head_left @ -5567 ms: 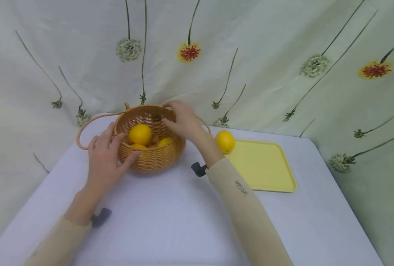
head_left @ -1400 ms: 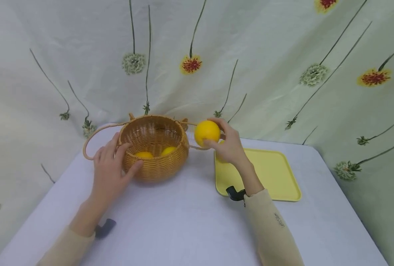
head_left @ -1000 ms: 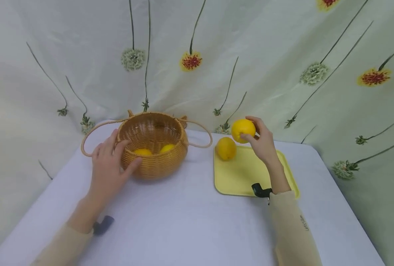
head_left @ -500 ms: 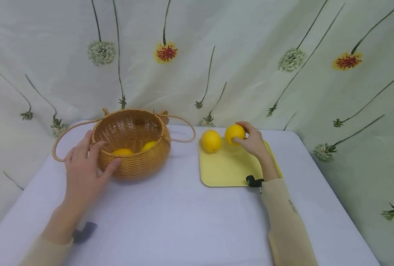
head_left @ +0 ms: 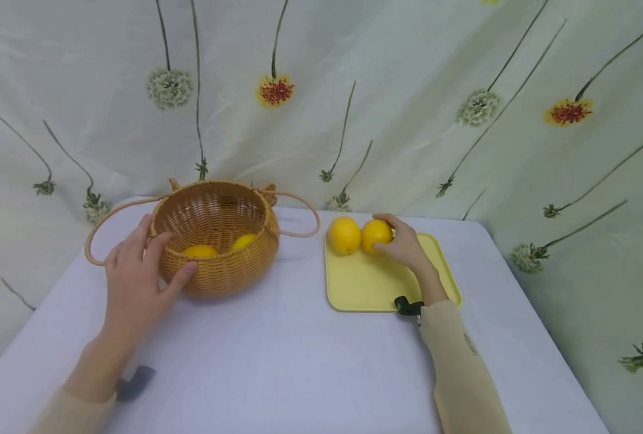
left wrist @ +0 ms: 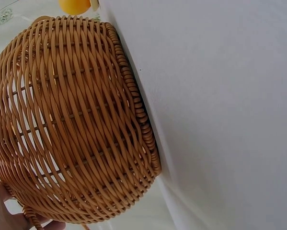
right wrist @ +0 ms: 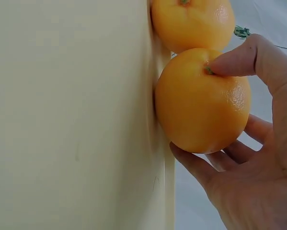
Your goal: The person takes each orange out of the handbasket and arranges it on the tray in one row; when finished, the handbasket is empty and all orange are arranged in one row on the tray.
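In the head view, my right hand (head_left: 406, 246) holds an orange (head_left: 373, 237) low on the yellow tray (head_left: 356, 288). In the right wrist view its thumb presses near the stem of this orange (right wrist: 196, 108), and the other fingers curve beneath. Beside it, at the tray's back left corner, sits another orange (head_left: 344, 235). My left hand (head_left: 137, 271) grips the left side of a round wicker basket (head_left: 229, 276), thumb along the front wall. Two yellow-orange fruits, one on the left (head_left: 199, 250) and one on the right (head_left: 243, 241), lie inside, partly hidden by the rim.
Looped handles stick out on both sides of the basket, the right handle (head_left: 313, 211) reaching toward the tray. A white cloth covers the table (head_left: 278, 361). Close behind hangs a flower-printed curtain (head_left: 408, 120).
My right hand took an orange out of the basket, carried it right over the tray, then lowered it and shifted it left against the other orange. My left hand has stayed at the basket.
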The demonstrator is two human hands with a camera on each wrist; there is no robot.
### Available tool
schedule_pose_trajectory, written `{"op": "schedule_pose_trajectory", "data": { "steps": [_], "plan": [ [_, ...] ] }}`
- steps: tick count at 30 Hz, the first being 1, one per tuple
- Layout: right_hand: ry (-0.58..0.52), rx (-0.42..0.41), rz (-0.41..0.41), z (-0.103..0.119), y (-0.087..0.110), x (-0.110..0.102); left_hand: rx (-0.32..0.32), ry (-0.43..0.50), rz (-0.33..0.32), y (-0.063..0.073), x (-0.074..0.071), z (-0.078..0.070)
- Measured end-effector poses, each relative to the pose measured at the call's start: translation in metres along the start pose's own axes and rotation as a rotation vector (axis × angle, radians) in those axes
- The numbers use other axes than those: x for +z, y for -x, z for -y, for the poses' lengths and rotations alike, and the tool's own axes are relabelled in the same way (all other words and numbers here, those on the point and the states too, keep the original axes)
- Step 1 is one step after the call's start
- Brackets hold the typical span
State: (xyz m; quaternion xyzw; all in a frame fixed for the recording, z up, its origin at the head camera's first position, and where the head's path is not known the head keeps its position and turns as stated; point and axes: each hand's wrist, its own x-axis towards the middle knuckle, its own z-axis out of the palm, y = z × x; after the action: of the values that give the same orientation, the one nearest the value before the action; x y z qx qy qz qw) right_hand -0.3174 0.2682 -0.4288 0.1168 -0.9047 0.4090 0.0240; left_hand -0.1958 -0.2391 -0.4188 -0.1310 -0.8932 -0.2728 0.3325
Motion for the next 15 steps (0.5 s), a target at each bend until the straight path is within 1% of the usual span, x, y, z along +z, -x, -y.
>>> {"op": "schedule_pose_trajectory", "data": {
  "steps": [4, 8, 11, 15],
  "plan": [
    [-0.008, -0.032, 0.062, 0.006, 0.000, 0.000, -0.003, 0.002, -0.003, 0.000, -0.001, -0.001],
    [-0.021, -0.058, 0.127, 0.014, -0.002, 0.002, 0.009, 0.006, -0.020, -0.001, -0.002, -0.003],
    [-0.021, -0.049, 0.149, 0.013, -0.003, 0.004, 0.015, 0.009, -0.026, -0.002, -0.001, -0.002],
    [-0.019, -0.040, 0.158, 0.009, -0.002, 0.006, 0.008, 0.010, -0.020, 0.000, 0.001, 0.000]
  ]
}}
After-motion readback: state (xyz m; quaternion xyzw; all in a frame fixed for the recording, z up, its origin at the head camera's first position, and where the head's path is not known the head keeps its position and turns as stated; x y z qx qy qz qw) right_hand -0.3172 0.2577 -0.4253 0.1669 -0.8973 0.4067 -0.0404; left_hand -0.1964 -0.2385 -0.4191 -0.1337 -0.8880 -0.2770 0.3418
